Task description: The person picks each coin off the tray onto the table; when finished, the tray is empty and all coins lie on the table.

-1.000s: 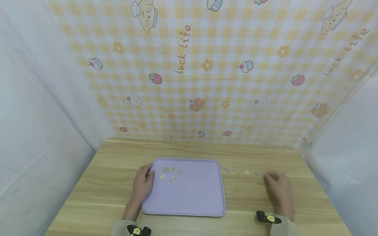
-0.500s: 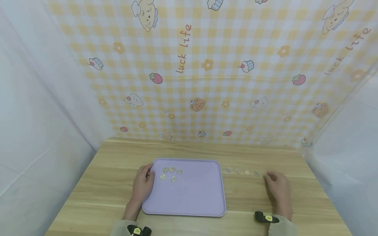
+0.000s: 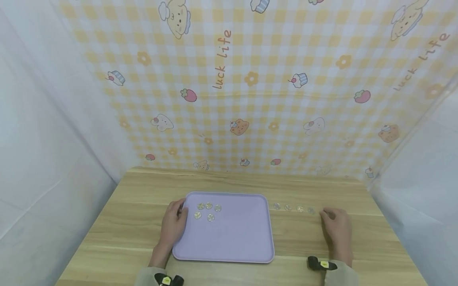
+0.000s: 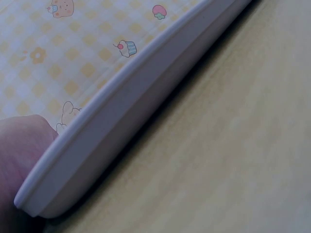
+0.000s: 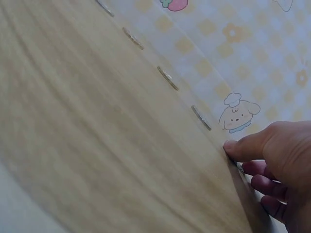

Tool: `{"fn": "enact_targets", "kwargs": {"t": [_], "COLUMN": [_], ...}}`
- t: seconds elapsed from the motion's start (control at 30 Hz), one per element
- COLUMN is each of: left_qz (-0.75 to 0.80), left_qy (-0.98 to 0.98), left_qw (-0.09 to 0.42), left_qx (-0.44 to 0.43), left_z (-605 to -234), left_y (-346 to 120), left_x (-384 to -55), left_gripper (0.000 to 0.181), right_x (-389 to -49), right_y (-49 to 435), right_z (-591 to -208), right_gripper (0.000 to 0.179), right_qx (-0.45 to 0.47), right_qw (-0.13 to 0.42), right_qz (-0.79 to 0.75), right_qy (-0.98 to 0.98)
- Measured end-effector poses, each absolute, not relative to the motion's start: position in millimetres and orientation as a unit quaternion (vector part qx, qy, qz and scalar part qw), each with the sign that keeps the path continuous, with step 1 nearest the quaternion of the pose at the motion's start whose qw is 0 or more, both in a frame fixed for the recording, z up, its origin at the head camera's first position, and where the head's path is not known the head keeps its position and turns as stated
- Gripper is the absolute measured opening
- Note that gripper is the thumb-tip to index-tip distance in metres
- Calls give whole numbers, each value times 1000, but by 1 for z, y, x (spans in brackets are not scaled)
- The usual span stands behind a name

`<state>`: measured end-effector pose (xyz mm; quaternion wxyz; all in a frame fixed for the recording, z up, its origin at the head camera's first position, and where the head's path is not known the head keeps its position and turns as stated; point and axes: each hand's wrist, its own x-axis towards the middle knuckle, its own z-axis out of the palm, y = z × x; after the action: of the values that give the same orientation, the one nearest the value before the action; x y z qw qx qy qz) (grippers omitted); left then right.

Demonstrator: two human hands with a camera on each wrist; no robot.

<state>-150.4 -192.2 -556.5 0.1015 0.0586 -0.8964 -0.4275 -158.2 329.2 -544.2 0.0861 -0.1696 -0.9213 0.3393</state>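
Observation:
My left hand (image 3: 173, 222) grips the left rim of a lilac tray (image 3: 236, 242), its thumb over the edge. In the left wrist view the tray's outer wall (image 4: 126, 107) slants across, with part of the hand (image 4: 24, 150) at its lower end. Several shiny round coins (image 3: 208, 205) lie in the tray's upper left part. To the tray's right, more coins (image 3: 299, 209) form a row on the wooden table. My right hand (image 3: 337, 228) is at the row's right end. There, in the right wrist view, it pinches another coin (image 5: 240, 168) low at the tabletop, mostly hidden by thumb and fingers.
The wooden table (image 3: 118, 234) extends around the tray. A yellow checked cloth (image 3: 272, 103) with cartoon prints hangs behind its back edge. White sheets (image 3: 53, 119) close off both sides. Each sleeve cuff carries a small black wrist camera (image 3: 316, 263).
My right hand, blurred by motion one second ago, has shifted very slightly left at the wrist and now is still. The left hand, tray and coins stay in place.

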Motion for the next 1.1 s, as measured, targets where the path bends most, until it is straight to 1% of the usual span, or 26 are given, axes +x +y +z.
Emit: {"fn": "enact_targets", "kwargs": {"t": [0.17, 0.37, 0.43, 0.63, 0.8, 1.1], "left_qz": [-428, -433, -434, -437, -435, -435], "left_qy": [-896, -894, -893, -891, -892, -893], "left_qw": [102, 101, 101, 105, 107, 103], "left_qx": [60, 59, 59, 59, 57, 56], "left_z": [-558, -558, -557, -556, -555, -556], "left_y": [-193, -193, -193, -193, -193, -193], "left_x": [-150, -149, -149, -150, -150, -149], "left_gripper": [40, 40, 41, 41, 41, 41], "right_x": [-158, -155, -155, -156, -157, -152], "right_y": [330, 330, 330, 324, 318, 305], "right_z": [-545, -543, -543, -536, -525, -512], "right_gripper": [31, 40, 41, 41, 44, 49], "right_qx": [-167, -180, -183, -186, -187, -192], "right_qw": [88, 79, 88, 137, 150, 132], "right_qz": [343, 376, 384, 411, 431, 478], "right_qy": [-920, -905, -901, -882, -870, -847]}}
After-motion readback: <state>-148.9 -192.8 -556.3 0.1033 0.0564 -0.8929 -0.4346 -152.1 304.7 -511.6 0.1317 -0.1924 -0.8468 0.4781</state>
